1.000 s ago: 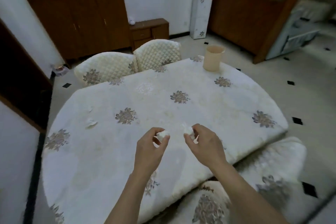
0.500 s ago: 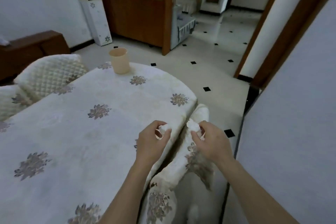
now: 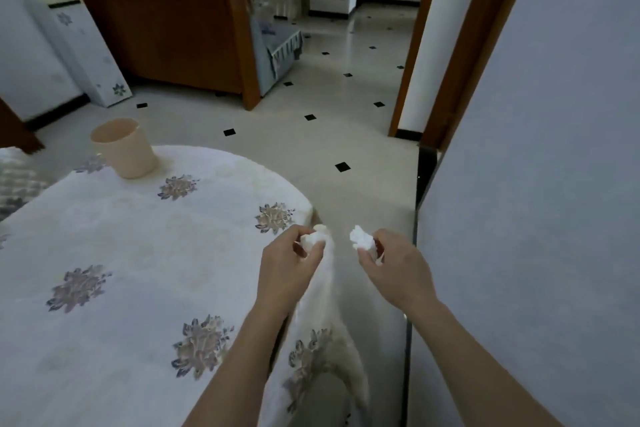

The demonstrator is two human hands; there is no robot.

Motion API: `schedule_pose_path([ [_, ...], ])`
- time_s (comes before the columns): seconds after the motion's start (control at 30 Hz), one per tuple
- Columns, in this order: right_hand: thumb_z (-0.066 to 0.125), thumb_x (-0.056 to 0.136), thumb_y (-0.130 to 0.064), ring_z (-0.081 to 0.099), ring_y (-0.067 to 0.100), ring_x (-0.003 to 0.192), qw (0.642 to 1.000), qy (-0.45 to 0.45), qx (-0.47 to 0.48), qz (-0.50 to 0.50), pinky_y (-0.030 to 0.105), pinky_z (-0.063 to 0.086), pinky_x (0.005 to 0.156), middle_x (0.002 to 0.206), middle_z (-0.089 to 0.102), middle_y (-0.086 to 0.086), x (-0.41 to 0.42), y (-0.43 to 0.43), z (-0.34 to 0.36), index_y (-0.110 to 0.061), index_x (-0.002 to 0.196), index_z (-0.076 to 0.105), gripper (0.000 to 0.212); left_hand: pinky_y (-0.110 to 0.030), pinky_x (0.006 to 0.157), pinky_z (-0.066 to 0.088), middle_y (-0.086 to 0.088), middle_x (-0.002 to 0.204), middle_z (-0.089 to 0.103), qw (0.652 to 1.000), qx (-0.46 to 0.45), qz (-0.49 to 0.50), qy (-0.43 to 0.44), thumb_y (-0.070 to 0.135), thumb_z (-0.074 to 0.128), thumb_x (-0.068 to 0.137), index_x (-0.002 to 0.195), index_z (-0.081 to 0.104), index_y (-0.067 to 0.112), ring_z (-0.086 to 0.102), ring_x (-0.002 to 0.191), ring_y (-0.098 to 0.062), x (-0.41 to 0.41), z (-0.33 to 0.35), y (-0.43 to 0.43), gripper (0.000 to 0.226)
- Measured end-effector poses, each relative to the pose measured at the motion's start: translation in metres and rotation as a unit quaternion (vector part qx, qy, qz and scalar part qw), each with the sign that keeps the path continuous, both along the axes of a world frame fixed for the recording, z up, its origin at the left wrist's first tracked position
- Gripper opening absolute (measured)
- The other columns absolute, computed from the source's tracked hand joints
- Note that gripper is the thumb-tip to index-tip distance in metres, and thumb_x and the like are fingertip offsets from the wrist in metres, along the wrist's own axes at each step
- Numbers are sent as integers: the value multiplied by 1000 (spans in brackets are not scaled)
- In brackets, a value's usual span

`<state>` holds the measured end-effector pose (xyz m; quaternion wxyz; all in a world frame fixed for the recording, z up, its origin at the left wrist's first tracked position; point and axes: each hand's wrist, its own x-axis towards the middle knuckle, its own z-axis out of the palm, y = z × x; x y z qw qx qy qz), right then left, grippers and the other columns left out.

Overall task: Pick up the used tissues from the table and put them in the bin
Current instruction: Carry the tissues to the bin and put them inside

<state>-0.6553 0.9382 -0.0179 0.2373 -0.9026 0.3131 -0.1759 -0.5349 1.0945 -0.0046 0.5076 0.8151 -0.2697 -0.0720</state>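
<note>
Beside the floral-clothed table [image 3: 138, 253], left hand [image 3: 287, 270] pinches left tissue [image 3: 313, 238]; right hand [image 3: 398, 270] pinches right tissue [image 3: 361, 239].

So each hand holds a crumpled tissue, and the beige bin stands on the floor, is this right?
No. In the head view the beige bin stands on the table, not the floor. The left hand and right hand do each hold a crumpled tissue.

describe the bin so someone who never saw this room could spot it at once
Find the large round table under a white cloth with grey flower motifs. At its far edge stands a pale peach plastic bin, round, open-topped and narrowing downward. It is the only upright vessel on the cloth.
</note>
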Motion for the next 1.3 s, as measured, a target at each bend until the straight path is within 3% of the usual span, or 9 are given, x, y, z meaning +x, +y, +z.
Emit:
schedule_pose_path([
  [0.23, 56, 89, -43, 50, 16, 64, 1000, -1, 13, -11, 39, 47, 56, 71, 53, -4, 69, -102, -8, -17, 75, 48, 30, -14, 63, 47, 17, 79, 67, 1000, -7, -3, 0, 35, 68, 88, 88, 65, 33, 62, 75, -1, 60, 1, -111, 4],
  [0.53, 55, 88, -44, 50, 17, 68, 1000, 2, 14, 3, 37, 46, 59, 73, 53, -4, 125, -195, -6, -19, 74, 44, 30, -11, 62, 46, 16, 79, 65, 1000, -12, 8, -22, 33, 69, 88, 90, 66, 29, 60, 77, -3, 113, 3, -200, 6],
  [0.7, 56, 89, -42, 50, 17, 67, 1000, -4, 15, 8, 36, 45, 57, 71, 53, -4, 147, -235, -14, -19, 72, 45, 31, -10, 61, 46, 18, 79, 65, 1000, 4, 11, -29, 36, 69, 88, 87, 60, 38, 60, 76, -1, 143, -2, -241, 10],
  [0.87, 55, 88, -43, 47, 16, 63, 1000, -12, 13, 19, 36, 42, 54, 66, 48, -7, 178, -280, -25, -23, 70, 39, 31, -7, 61, 43, 15, 80, 66, 1000, -1, 22, -3, 34, 69, 89, 89, 65, 29, 60, 76, -1, 177, -11, -286, 6],
  [1.13, 54, 88, -44, 48, 14, 65, 999, -3, 2, 32, 36, 44, 55, 68, 50, -8, 263, -385, -26, -21, 72, 44, 29, -7, 61, 42, 13, 77, 65, 998, -25, 48, 23, 32, 69, 89, 83, 66, 30, 60, 71, -4, 259, -19, -382, 7],
  [1.3, 57, 88, -41, 47, 12, 60, 999, 0, -6, 50, 29, 36, 50, 67, 50, -8, 329, -451, -16, -20, 72, 47, 28, -7, 61, 42, 12, 77, 66, 997, -28, 72, 24, 32, 69, 88, 82, 65, 31, 61, 73, -6, 314, -15, -434, 8],
])
